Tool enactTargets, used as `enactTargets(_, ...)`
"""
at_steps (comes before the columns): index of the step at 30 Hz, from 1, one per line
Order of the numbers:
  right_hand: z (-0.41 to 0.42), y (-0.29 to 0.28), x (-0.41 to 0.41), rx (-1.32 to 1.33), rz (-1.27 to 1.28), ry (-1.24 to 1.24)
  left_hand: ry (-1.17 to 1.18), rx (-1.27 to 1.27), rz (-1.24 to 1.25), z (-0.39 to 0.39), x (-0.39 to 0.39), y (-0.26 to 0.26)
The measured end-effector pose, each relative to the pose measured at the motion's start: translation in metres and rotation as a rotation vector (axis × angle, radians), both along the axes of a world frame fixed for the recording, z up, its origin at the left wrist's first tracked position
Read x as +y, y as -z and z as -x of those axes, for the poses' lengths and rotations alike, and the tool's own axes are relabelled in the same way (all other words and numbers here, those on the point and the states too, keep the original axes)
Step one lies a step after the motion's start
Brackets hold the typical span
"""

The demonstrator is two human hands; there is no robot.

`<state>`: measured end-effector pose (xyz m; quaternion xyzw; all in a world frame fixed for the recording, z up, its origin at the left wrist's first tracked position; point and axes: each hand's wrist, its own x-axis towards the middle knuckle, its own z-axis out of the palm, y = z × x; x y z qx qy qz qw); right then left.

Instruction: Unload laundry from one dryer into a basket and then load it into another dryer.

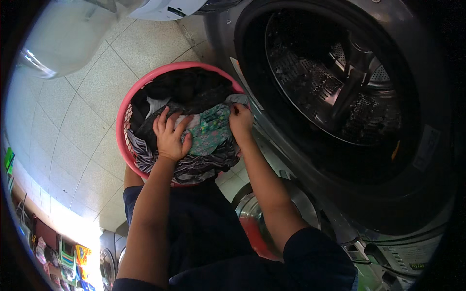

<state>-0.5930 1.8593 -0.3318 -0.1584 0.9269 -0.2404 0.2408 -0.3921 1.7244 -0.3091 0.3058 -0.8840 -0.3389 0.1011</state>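
A round pink plastic laundry basket [124, 109] stands before me, heaped with clothes. My left hand [169, 134] lies palm down on the heap with its fingers spread, over dark grey cloth and the edge of a pale piece. At the basket's right side, the curled fingers of my right hand [241, 123] pinch fabric at the edge of a green floral garment [211, 134]; its fingertips are partly hidden. A grey cloth [236, 98] lies just above that hand. Black clothes [189, 83] fill the far side, and a black-and-white striped garment [207, 165] is nearest me.
To the right, a dark front-load washing machine [397, 22] shows its perforated metal drum [320, 87] through the uncovered opening. Below it is another round machine door [251, 211] with red behind the glass. A translucent door [72, 40] juts in at upper left over the tiled floor [98, 83].
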Motion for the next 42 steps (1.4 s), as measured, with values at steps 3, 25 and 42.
enactTargets(3, 0.023, -0.057, -0.026, 0.098, -0.091, -0.083, -0.003, 0.019, 0.003, -0.002, -0.001, 0.003)
enactTargets(25, 0.351, 0.043, -0.044, 0.618, 0.032, 0.201, -0.017, 0.045, 0.021, 0.003, -0.001, 0.006)
enactTargets(42, 0.408, 0.079, -0.062, 0.731, -0.258, 0.007, 0.024, 0.038, 0.017, -0.001, -0.008, 0.006)
